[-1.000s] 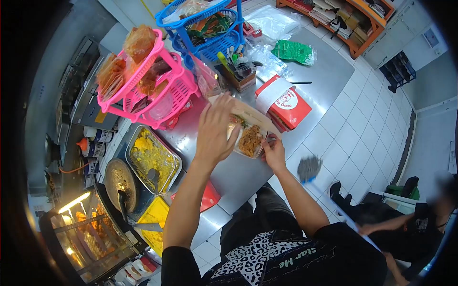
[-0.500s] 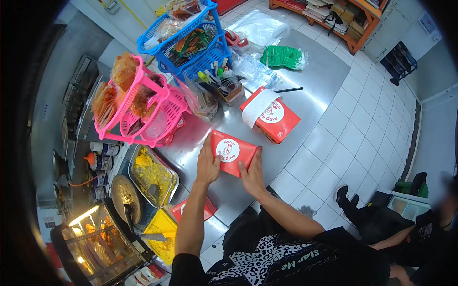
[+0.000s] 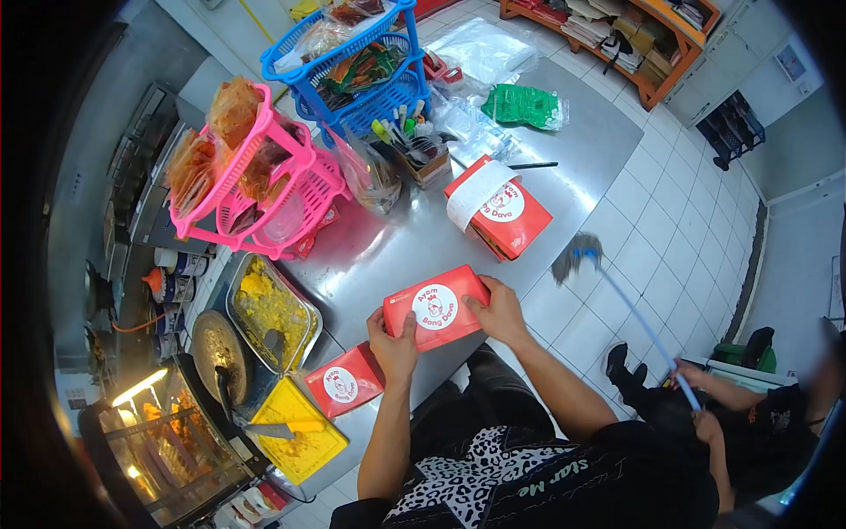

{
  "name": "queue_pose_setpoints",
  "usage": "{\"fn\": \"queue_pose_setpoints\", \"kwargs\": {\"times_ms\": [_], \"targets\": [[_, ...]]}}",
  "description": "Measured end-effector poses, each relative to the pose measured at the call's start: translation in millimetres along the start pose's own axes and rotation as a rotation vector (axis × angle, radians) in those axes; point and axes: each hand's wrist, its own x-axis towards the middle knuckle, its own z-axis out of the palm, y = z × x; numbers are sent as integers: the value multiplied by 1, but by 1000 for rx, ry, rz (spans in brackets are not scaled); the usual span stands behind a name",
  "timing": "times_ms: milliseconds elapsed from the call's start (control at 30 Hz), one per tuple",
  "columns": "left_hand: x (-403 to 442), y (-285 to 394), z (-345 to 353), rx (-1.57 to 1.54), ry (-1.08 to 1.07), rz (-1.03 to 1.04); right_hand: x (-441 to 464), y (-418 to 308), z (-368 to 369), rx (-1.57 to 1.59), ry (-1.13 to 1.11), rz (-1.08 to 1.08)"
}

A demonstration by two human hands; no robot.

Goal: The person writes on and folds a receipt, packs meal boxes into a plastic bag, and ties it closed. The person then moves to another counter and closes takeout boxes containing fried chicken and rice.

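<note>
A closed red box with a round white label (image 3: pixel 434 307) is between my two hands, near the front edge of the steel table (image 3: pixel 388 234). My left hand (image 3: pixel 393 346) grips its left end, thumb on the lid. At its right end is my right hand (image 3: pixel 495 310), thumb also on top. Another red box (image 3: pixel 344 381) lies just left of my left hand. Farther back, a red box with a white paper strip around it (image 3: pixel 511 216) sits beside a black pen (image 3: pixel 533 165).
Pink baskets (image 3: pixel 291 198) and blue baskets (image 3: pixel 366 88) stand at the back left. A metal tray of yellow food (image 3: pixel 269 309) and a knife (image 3: pixel 269 430) on a yellow board (image 3: pixel 304 450) are at left. Another person (image 3: pixel 749 423) holds a mop (image 3: pixel 577 254) at right.
The open food box seen first is now covered by a closed red lid. My hands have brought it nearer the table's front edge. The other person's mop has moved up along the floor.
</note>
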Motion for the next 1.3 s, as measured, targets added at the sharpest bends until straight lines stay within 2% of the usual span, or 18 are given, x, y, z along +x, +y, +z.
{"fn": "queue_pose_setpoints", "kwargs": {"times_ms": [67,167,233,300,367,433,467,533,567,667,767,867,900,1000,1067,1100,1200,1300], "targets": [[-3,14,-9,-86,-51,-191,8,0,-10,-33,-111,80],[-2,13,-26,-305,-227,-299,16,-23,-34,-50,-298,212],[-6,12,-24,-303,-216,-304,19,-25,-39,-24,-355,251],[-14,2,-22,-245,-182,-292,20,-22,-35,-171,-418,182],[-12,-24,-14,-135,-125,-245,23,-5,-26,-294,-380,47],[-10,-53,-12,272,-146,-3,18,33,-4,-378,-252,-144],[-9,-61,-13,478,-156,117,10,37,2,-372,-218,-159],[-15,-52,-4,532,3,273,-2,44,9,-368,-148,-186],[-18,-48,0,557,81,348,-4,50,10,-465,-81,-277],[-27,-5,-15,709,-188,704,-7,27,5,-188,-67,-109],[-32,3,-11,772,-315,683,-13,4,-3,47,-79,48],[-27,-29,-3,782,-331,630,-13,54,26,-145,81,-117],[-26,-33,-3,821,-325,634,-14,47,26,-158,94,-134],[-25,-43,-2,1025,-275,679,-11,33,17,-153,23,-49],[-25,-52,2,1262,-201,753,-9,41,3,-352,-20,-521],[-24,-49,1,1191,-285,738,-8,44,-4,-448,-43,-760],[-17,-29,-16,1039,-523,718,-4,50,-14,-503,-371,-860],[-10,1,-33,1051,-706,737,10,58,-17,-613,-460,-1090]]}}
